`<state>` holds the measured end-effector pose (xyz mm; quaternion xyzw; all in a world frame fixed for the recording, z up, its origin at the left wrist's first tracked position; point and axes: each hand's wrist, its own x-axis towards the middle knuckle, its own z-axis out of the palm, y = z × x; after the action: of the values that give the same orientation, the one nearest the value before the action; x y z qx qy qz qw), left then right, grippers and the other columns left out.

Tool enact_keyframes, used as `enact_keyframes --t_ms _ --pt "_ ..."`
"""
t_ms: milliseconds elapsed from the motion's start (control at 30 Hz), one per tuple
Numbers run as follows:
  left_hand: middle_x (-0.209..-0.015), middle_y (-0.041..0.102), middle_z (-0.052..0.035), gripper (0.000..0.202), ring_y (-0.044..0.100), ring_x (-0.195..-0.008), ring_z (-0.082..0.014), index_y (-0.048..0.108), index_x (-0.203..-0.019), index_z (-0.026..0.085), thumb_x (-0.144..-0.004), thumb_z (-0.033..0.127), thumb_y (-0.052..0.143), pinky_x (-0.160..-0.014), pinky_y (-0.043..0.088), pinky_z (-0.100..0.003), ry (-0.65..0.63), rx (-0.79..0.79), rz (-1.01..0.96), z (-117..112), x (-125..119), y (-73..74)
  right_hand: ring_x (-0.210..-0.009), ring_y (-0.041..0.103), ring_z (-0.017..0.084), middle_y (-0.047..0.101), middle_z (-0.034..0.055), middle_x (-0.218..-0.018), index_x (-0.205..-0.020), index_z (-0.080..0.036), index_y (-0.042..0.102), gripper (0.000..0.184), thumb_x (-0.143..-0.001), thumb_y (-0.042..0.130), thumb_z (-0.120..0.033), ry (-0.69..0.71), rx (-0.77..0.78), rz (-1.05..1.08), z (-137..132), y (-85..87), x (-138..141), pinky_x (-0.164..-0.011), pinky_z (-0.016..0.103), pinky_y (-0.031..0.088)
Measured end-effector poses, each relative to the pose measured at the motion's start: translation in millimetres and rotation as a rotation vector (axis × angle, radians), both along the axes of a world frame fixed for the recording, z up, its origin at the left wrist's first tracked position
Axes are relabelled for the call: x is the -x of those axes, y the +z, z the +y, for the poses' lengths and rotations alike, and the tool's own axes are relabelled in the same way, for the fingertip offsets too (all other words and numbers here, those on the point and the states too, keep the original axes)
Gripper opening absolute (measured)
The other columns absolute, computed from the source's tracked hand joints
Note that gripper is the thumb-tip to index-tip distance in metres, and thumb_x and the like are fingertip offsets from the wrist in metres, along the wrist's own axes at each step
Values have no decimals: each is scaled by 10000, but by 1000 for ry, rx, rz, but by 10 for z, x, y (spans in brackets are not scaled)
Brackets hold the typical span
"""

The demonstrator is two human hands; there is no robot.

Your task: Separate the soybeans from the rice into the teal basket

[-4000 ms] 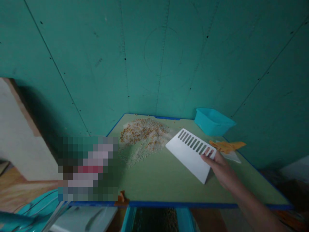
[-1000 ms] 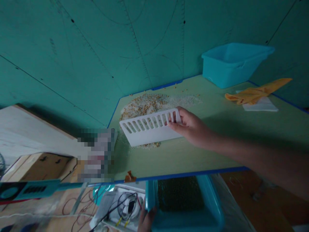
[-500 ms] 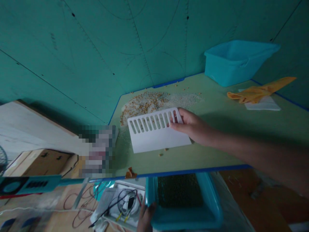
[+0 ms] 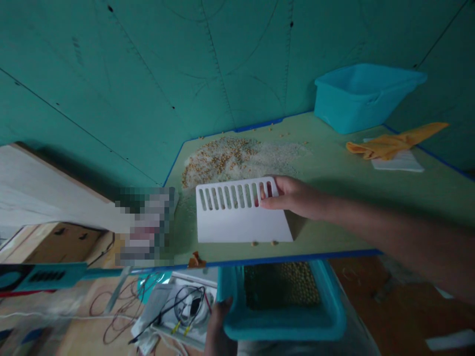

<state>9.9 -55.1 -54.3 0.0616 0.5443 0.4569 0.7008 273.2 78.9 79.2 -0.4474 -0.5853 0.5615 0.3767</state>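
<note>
Head cam: pale-grn tbl (image 4: 330, 153), blue edging (image 4: 297, 258), grain pile (image 4: 218, 158) nr teal wall (image 4: 241, 54).

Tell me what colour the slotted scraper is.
The scraper is white, as the head view shows.

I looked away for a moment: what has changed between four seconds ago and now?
The right hand, still gripping the white slotted scraper, has brought it leftward and nearer to the front edge of the table. The left hand, out of view at first, is now at the left side of the lower bin; its grip is unclear. The upper bin and orange glove stayed put.
</note>
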Motion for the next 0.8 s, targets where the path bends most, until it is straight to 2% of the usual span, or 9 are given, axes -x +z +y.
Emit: enact_keyframes --t_ms 133,200,333,433,533,700,800 --pt "-949 798 -75 551 673 -1015 -412 725 -1135 254 -588 275 788 -865 526 -481 -79 -9 -28 64 -107 132 -623 544 106 612 -33 -697 -764 -175 565 162 -653 681 -190 184 44 -15 11 43 -72 -565 223 413" --pt "-964 797 -78 550 667 -1026 -417 733 -1123 251 -579 293 799 -878 521 -483 -93 -18 -17 82 -118 152 -601 556 109 639 -22 -702 -756 -178 580 148 -663 691 -210 247 68 -40 0 50 -87 -533 221 411" --pt "-947 796 -106 356 635 -1075 -444 803 -881 213 -549 341 811 -909 505 -499 -103 16 -3 74 -83 138 -511 543 92 632 -40 -658 -791 -195 591 131 -710 683 -241 334 125 -9 -32 48 -96 -470 210 388" --pt "-947 794 -123 230 607 -1127 -438 804 -741 206 -566 356 797 -947 481 -484 -94 39 -33 75 -46 124 -534 554 90 648 -36 -674 -799 -193 606 109 -734 671 -252 328 107 21 -30 69 -128 -484 206 401" --pt "-923 798 -114 211 603 -1135 -429 799 -722 203 -559 336 802 -966 466 -483 -55 10 -29 105 -2 129 -584 553 104 648 -20 -666 -731 -185 607 117 -717 693 -263 177 35 53 13 102 -182 -524 221 415" --pt "-838 803 -77 179 638 -1085 -408 788 -691 216 -535 298 819 -947 487 -482 7 -41 36 175 96 197 -665 590 133 650 -4 -748 -805 -201 570 66 -803 617 -247 -271 26 216 161 80 -238 -592 264 463" --pt "-838 800 -74 136 644 -1085 -379 777 -671 228 -554 289 806 -935 499 -439 18 -49 52 196 141 261 -744 616 147 657 -1 -820 -848 -212 547 33 -836 575 -198 -396 23 268 239 20 -244 -647 293 500"
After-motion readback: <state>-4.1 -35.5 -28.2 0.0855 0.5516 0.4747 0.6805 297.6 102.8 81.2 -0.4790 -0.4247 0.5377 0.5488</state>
